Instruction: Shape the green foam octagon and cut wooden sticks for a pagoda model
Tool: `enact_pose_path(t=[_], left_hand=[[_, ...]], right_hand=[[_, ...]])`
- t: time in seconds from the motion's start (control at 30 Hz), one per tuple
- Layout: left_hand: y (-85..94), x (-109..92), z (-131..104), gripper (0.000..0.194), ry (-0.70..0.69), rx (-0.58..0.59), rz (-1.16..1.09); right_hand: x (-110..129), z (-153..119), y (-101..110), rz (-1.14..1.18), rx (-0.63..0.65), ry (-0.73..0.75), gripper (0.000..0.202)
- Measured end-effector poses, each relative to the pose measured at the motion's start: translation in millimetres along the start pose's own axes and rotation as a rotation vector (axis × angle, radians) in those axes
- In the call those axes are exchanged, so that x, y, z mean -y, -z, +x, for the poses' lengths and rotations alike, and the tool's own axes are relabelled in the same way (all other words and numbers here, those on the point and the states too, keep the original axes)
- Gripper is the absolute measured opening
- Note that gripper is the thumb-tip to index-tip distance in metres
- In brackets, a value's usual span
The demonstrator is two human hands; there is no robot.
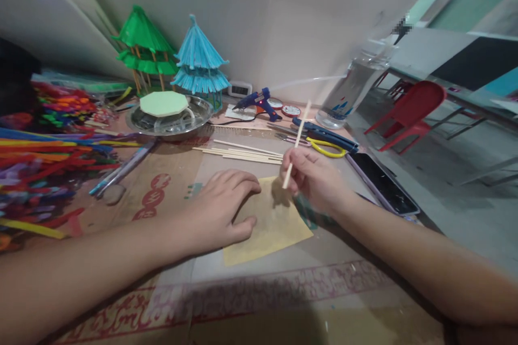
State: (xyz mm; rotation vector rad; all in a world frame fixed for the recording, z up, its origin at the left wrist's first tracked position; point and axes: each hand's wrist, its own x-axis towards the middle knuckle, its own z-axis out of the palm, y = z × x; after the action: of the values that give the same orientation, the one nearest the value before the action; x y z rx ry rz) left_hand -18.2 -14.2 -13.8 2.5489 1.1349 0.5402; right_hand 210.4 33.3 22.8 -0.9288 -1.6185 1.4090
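Note:
My right hand (pixel 313 178) pinches a thin wooden stick (pixel 300 132) between thumb and fingers, raised and tilted over the table. Palm down, my left hand (pixel 226 205) rests with fingers apart on the left edge of a yellow paper sheet (pixel 269 237). Behind both hands lies a loose bundle of similar wooden sticks (pixel 243 155), several of them side by side. Beyond my right hand are yellow-handled scissors (pixel 327 148) and a dark blue tool (pixel 324 132).
Colourful pipe cleaners (pixel 44 172) pile up at left. Behind stand a steel plate (pixel 170 130), a green pagoda model (pixel 143 43), a blue pagoda model (pixel 198 62) and a glue gun (pixel 259 102). At right are a water bottle (pixel 348 89), a phone (pixel 384 183) and a red chair (pixel 416 108).

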Motion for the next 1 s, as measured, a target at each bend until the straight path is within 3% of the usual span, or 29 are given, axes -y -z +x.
enact_pose_path(t=[0.1, 0.17, 0.27, 0.33, 0.47, 0.67, 0.83, 1.0], left_hand=[[-0.8, -0.4, -0.8, 0.043, 0.012, 0.0, -0.001], [-1.1, -0.6, -1.0, 0.042, 0.016, 0.008, -0.007], [-0.8, -0.8, -1.0, 0.042, 0.019, 0.007, -0.01], [-0.3, -0.9, -1.3, 0.042, 0.016, 0.003, -0.011], [-0.2, -0.1, -2.5, 0.042, 0.004, -0.001, -0.022], [-0.7, 0.6, -2.4, 0.041, 0.009, -0.007, -0.024], [0.4, -1.1, -1.5, 0.043, 0.008, 0.008, -0.019], [2.1, -3.6, -1.0, 0.042, 0.025, 0.017, -0.022]], right_hand=[[18.8, 11.9, 41.3, -0.833, -0.117, 0.205, 0.042], [24.8, 18.5, 68.8, -1.372, -0.138, 0.157, 0.035], [18.4, 24.6, 91.4, -1.69, -0.017, 0.036, 0.032], [9.5, 26.4, 92.4, -1.704, 0.02, 0.013, 0.032], [0.5, 25.6, 78.2, -1.581, -0.1, 0.085, 0.03], [4.8, 19.0, 52.4, -1.429, 0.116, 0.096, 0.026], [5.3, 14.7, 39.8, -1.432, 0.069, 0.034, 0.024], [1.5, 17.6, 42.2, -1.307, 0.059, -0.01, 0.013]])
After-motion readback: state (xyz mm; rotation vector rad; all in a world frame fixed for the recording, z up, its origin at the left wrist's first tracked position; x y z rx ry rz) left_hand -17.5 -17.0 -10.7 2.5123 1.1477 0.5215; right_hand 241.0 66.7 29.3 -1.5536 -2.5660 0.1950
